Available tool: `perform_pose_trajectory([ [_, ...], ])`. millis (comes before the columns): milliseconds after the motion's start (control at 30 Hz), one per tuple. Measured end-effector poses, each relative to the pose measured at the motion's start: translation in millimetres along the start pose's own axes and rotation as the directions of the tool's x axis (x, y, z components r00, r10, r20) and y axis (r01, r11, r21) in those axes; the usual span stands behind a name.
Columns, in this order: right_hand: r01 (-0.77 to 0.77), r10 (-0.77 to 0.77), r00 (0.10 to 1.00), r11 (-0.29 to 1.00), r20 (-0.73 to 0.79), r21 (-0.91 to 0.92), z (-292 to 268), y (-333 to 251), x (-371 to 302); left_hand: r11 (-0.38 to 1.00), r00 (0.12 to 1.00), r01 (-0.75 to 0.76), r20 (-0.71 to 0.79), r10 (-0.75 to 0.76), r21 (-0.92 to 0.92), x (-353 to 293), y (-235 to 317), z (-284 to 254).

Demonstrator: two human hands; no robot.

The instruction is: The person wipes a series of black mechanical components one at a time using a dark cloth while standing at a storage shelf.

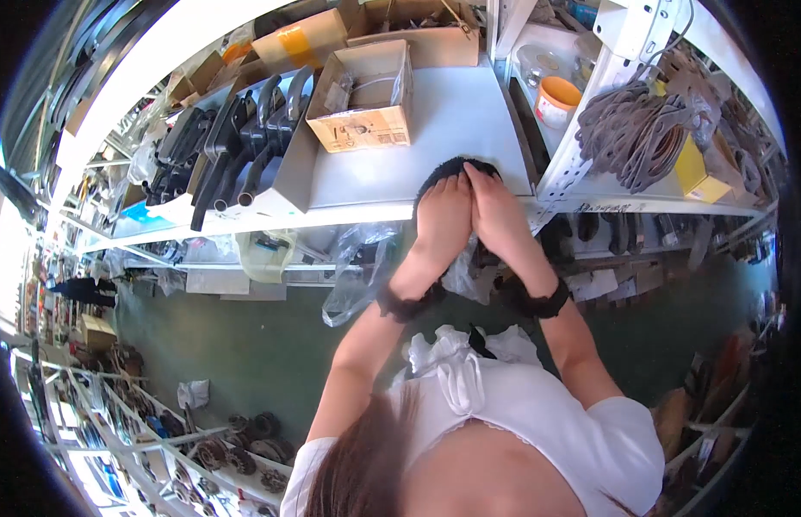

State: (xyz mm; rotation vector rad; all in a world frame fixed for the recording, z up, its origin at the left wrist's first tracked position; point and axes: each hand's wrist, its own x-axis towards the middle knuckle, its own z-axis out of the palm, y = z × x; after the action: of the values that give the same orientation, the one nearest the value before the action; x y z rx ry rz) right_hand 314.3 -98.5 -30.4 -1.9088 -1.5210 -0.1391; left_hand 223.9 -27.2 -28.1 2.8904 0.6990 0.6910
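Note:
A fuzzy black cloth (457, 164) lies bunched at the front part of a white shelf (456, 103). My left hand (445, 211) presses down on it with the fingers bent over it. Against the left one, my right hand (501, 211) is angled inward, its fingers close together on the same cloth. Both palms hide most of the cloth, and only its dark rim shows beyond the fingers and beside the left hand. Around each wrist sits a dark fluffy band.
Behind the cloth stands an open cardboard box (362, 103). Black curved pipes (254, 138) fill a bin at the left. A metal upright (581, 146) divides off the right bay, which holds an orange tub (556, 102) and stacked brown gaskets (633, 133). Plastic bags (357, 267) hang below.

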Motion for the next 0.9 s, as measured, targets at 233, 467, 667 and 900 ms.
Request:
perform_pose_trajectory([
  [233,-0.146,0.149,0.957,0.989,0.249,-0.03,-20.0,8.0,20.7,0.987,0.974,-0.161,0.163,0.157,0.012,30.2,-9.2,-9.6],
  [467,-0.13,0.219,0.891,0.963,0.399,-0.238,-12.2,47.2,79.5,0.986,0.81,-0.117,0.586,0.024,0.122,114.2,-17.7,24.8],
  [667,-0.268,0.463,0.814,0.835,0.35,-0.481,-3.9,59.8,120.3,0.989,0.745,-0.148,0.659,0.104,0.011,148.8,-32.9,19.7],
  [900,-0.273,0.46,0.82,0.837,0.341,-0.473,7.3,82.7,145.4,0.982,0.722,-0.188,0.679,0.132,0.008,191.0,-64.8,67.4],
])
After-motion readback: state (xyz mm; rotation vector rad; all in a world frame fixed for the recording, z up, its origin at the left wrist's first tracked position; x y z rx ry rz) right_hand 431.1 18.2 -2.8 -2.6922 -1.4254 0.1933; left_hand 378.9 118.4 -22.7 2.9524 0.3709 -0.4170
